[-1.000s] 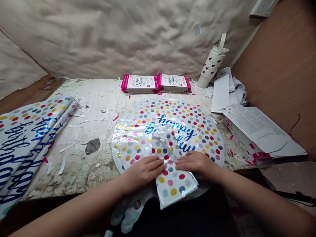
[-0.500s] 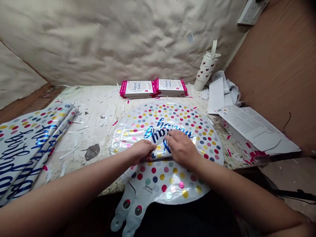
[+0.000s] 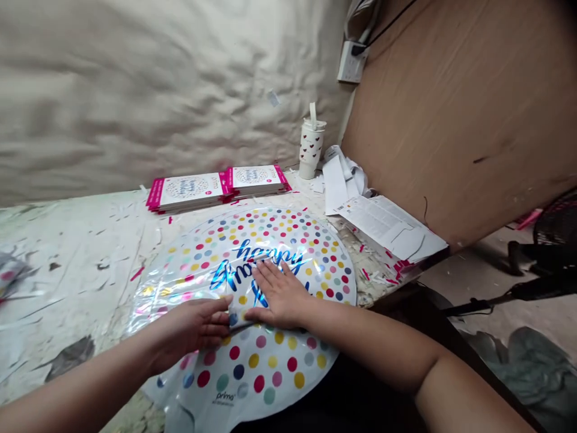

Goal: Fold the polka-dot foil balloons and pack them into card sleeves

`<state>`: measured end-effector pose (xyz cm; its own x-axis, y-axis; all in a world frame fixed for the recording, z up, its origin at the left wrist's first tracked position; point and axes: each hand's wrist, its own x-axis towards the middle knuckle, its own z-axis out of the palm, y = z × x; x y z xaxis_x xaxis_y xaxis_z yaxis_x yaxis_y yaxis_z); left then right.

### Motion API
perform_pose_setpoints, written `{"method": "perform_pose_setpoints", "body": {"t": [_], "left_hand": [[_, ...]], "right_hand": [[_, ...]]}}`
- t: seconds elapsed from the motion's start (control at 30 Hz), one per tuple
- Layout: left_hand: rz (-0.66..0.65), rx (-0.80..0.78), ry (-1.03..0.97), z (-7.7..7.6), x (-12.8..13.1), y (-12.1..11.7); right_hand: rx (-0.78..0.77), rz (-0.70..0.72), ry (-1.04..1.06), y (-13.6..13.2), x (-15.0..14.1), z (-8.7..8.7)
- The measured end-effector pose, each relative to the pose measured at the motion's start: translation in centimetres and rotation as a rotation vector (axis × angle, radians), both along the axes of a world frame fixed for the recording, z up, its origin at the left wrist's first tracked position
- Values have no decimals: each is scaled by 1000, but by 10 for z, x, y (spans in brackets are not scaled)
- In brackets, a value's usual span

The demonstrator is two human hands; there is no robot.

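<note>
A flat, white foil balloon with coloured dots and blue "happy" lettering lies in front of me, its lower part overhanging the table's near edge. A raised fold crosses its middle. My right hand rests flat on the lettering, fingers spread. Beside the fold's left end is my left hand, thumb apart from its loosely bent fingers, with nothing gripped between them. The balloon's tail at the bottom is partly cut off by the frame.
Two stacks of pink-edged printed packs stand at the back, near a white tumbler with hearts. Paper strips and a printed sheet lie at the right. Scraps litter the table; a brown panel bounds the right.
My view has swung right, so things appear farther left. My right hand has gone from bent fingers to lying flat on the balloon. My left hand has loosened from the fold.
</note>
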<state>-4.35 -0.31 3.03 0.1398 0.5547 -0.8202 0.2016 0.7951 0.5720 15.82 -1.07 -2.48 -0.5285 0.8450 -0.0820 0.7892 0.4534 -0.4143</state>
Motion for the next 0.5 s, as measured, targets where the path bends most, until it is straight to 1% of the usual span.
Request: {"method": "perform_pose_setpoints", "body": {"t": [0.07,0.1,0.13,0.17,0.2,0.23,0.27,0.3,0.33,0.37,0.4,0.47,0.5], "left_hand": [[-117,108,131,-2,17,6],[-151,160,200,-1,24,8],[-153,200,238,1,29,9],[-124,216,233,4,32,10],[-69,210,188,8,33,10],[-6,192,120,13,32,9],[49,173,51,17,29,7],[85,162,-10,21,24,5],[100,160,-61,23,18,2],[97,167,-102,24,11,-1],[83,180,-137,23,5,-5],[22,196,-180,21,-8,-14],[-23,219,-179,19,-13,-19]], "right_hand": [[11,-1,21,-2,-2,0],[16,16,30,-1,-2,1],[29,40,36,0,1,3],[60,44,37,2,7,6],[114,5,28,6,16,10],[187,-96,1,11,30,15],[268,-256,-46,18,49,20],[340,-468,-114,25,72,27],[376,-684,-196,32,97,33],[357,-841,-274,39,123,39],[308,-924,-322,44,148,45],[248,-957,-347,49,186,56],[227,-956,-350,49,195,60]]}}
